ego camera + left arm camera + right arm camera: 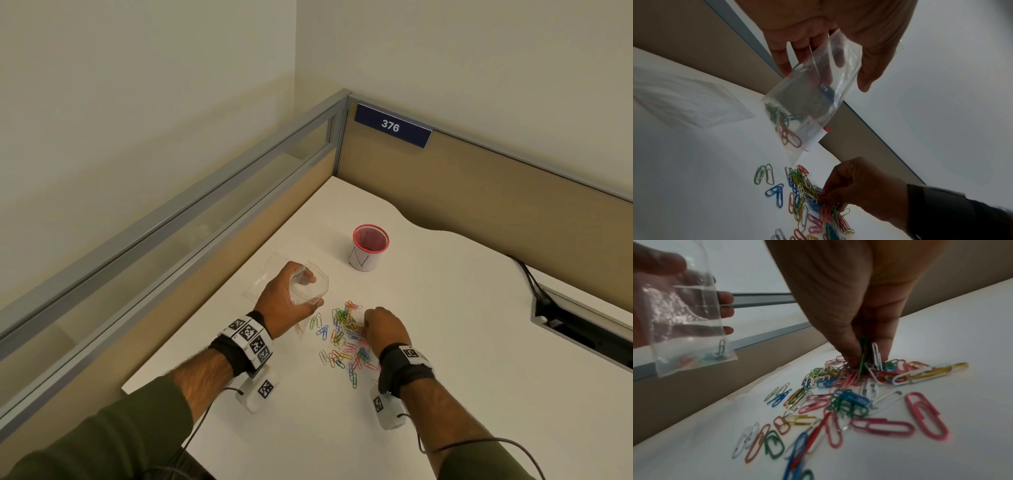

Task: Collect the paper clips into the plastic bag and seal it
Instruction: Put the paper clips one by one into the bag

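My left hand [291, 298] holds a small clear plastic bag [310, 287] above the white desk, thumb on one side and fingers on the other. Through the bag [807, 100] a few coloured clips show at its bottom corner [694, 360]. Many coloured paper clips [346, 339] lie scattered on the desk to the right of that hand. My right hand [380, 325] reaches down into the pile [849, 395] and its fingertips [857, 356] pinch a small bunch of clips, a green one and a white one among them.
A second clear bag [263, 277] lies flat on the desk behind my left hand. A red-rimmed mesh cup [368, 248] stands farther back. Partition walls [479, 192] close off the desk at the left and rear. A cable cut-out [582, 318] is at the right.
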`<action>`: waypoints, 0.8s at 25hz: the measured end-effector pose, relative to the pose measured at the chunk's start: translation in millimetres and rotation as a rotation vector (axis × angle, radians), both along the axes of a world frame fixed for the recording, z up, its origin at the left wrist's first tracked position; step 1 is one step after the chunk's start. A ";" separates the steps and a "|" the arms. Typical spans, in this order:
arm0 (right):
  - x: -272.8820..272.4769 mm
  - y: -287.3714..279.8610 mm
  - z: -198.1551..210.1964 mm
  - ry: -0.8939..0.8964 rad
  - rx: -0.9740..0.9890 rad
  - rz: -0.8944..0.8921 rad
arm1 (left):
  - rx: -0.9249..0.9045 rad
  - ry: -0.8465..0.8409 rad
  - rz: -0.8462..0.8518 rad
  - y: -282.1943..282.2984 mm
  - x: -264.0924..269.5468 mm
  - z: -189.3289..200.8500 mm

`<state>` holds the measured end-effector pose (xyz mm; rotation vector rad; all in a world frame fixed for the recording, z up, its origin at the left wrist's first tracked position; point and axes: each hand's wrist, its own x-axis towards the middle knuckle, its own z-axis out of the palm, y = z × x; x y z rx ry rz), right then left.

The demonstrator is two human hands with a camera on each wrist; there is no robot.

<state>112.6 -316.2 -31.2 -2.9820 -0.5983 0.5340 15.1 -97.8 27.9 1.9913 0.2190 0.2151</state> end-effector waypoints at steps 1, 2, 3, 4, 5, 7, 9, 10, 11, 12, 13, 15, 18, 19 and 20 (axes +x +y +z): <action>0.6 -2.2 2.4 0.003 0.014 -0.023 | 0.003 -0.002 -0.002 -0.7 0.5 0.2; 2.4 -4.8 4.1 0.010 0.041 -0.050 | 0.005 -0.004 -0.001 -1.0 1.4 0.3; 3.5 -7.6 8.0 0.022 0.078 -0.081 | 0.005 -0.005 -0.003 -1.6 1.9 0.6; 4.7 -10.8 12.4 0.032 0.130 -0.114 | 0.004 -0.007 -0.005 -2.4 3.0 0.5; 4.9 -13.6 19.2 0.036 0.199 -0.147 | 0.002 -0.010 -0.009 -3.4 4.1 0.5; 4.6 -19.1 36.3 0.045 0.384 -0.218 | 0.001 -0.009 -0.019 -5.5 6.5 -0.3; 1.7 -21.3 62.9 0.053 0.615 -0.294 | 0.000 -0.007 -0.030 -8.4 9.8 -2.1; 0.1 -20.3 78.6 0.057 0.719 -0.320 | 0.002 -0.009 -0.032 -9.7 11.4 -3.3; -2.2 -17.6 95.2 0.059 0.808 -0.335 | 0.003 -0.011 -0.036 -11.6 12.9 -4.3; -4.4 -13.3 110.9 0.062 0.887 -0.338 | 0.007 -0.010 -0.041 -13.7 14.8 -5.3; -6.8 -7.1 126.1 0.064 0.953 -0.330 | 0.013 -0.008 -0.048 -15.9 16.3 -6.0; -11.9 9.1 149.0 0.067 1.036 -0.283 | 0.016 -0.007 -0.057 -20.1 18.9 -6.4; -17.8 34.1 162.8 0.079 1.042 -0.210 | 0.004 -0.021 -0.074 -26.0 22.0 -5.8; -19.3 41.5 162.6 0.087 1.016 -0.191 | 0.002 -0.021 -0.075 -27.3 22.7 -5.8; -20.9 48.5 160.5 0.086 0.974 -0.173 | 0.003 -0.020 -0.074 -28.3 23.2 -4.7</action>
